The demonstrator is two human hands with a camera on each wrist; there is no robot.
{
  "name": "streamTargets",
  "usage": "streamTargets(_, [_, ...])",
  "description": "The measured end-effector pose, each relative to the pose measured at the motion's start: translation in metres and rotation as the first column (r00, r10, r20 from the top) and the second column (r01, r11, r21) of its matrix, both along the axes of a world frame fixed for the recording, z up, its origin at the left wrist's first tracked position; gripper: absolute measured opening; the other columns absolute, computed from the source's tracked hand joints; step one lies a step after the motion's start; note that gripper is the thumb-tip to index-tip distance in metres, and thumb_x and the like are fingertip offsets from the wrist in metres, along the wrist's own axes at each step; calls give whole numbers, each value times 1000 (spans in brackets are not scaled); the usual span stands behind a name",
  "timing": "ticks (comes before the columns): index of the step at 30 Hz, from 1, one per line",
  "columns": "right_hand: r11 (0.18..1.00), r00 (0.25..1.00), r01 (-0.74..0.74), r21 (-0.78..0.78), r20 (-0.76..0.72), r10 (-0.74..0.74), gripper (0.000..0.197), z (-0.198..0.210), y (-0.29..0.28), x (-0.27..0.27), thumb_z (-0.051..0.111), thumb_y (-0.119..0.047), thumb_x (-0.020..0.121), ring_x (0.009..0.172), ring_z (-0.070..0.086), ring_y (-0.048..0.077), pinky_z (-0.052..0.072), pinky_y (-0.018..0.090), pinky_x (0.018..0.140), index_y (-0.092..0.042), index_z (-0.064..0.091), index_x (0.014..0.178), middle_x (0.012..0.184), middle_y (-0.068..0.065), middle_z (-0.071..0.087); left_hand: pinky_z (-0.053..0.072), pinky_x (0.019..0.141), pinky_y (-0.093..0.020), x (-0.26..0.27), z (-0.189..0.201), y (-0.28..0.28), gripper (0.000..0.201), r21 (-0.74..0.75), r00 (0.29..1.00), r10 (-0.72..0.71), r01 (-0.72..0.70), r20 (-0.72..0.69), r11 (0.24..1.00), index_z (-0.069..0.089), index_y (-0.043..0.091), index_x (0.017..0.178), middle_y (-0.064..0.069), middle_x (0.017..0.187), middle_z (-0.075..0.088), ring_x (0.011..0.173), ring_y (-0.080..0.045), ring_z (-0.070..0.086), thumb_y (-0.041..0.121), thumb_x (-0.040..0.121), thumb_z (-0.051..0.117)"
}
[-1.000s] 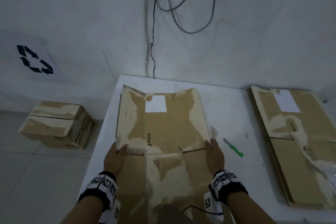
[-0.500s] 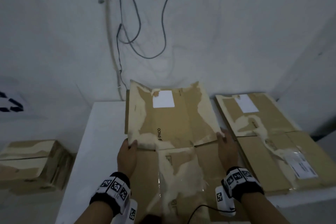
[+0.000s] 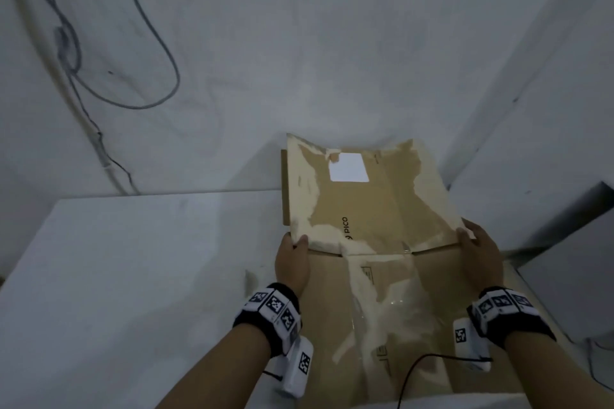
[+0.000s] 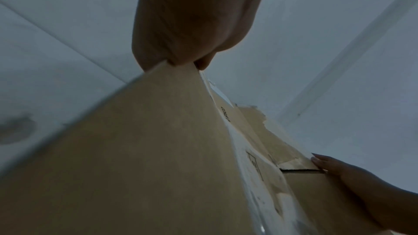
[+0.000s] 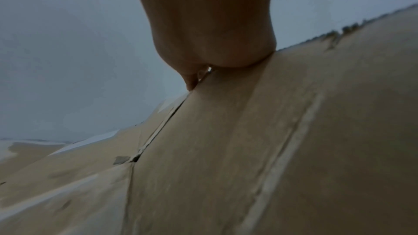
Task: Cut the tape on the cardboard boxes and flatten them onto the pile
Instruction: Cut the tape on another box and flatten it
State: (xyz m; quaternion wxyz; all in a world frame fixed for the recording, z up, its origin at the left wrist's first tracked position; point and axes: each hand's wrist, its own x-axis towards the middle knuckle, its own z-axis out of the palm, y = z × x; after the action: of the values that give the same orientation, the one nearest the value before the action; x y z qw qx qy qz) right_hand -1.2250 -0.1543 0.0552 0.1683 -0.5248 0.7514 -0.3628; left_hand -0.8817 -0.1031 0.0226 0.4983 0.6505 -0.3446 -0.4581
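A flattened brown cardboard box, creased, with torn pale patches and glossy tape, is gripped at its side edges by the left hand and the right hand. It is held at the right end of the smooth white table, whose left part lies bare.

Black wristbands carry checkered white marker tiles and white cameras.
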Motion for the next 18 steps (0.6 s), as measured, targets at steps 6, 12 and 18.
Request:
streamTargets(6, [992,1000,-10,122,-18,12,38,-13,-51,-108,46,-28,103,121,53,39,40,48,100,-14,54,137,135,19,57,41,97,-35,-108,-18,-42,31,74,1000,-8,8,-1,997,52,7,126,-12,124,59,115,-29,54,24,100,46])
streamTargets(12, [977,998,-63,204,-10,66,35,-39,-90,-146,47,-25,103,119,55,36,41,45,101,-15,57,134,132,16,60,30,113,-43,-151,-53,-60,52,195,998,52,-55,21,979,34,6,146,-13,148,40,134,-31,39,25,100,47])
streamTargets(18, [953,998,-59,298,25,54,38,-69,-95,-161,45,-33,102,116,56,38,41,40,94,-19,56,135,128,19,61,25,114,-40,-158,-79,-59,56,379,984,-71,4,164,925,29,12,150,-17,149,35,135,-34,34,31,100,47])
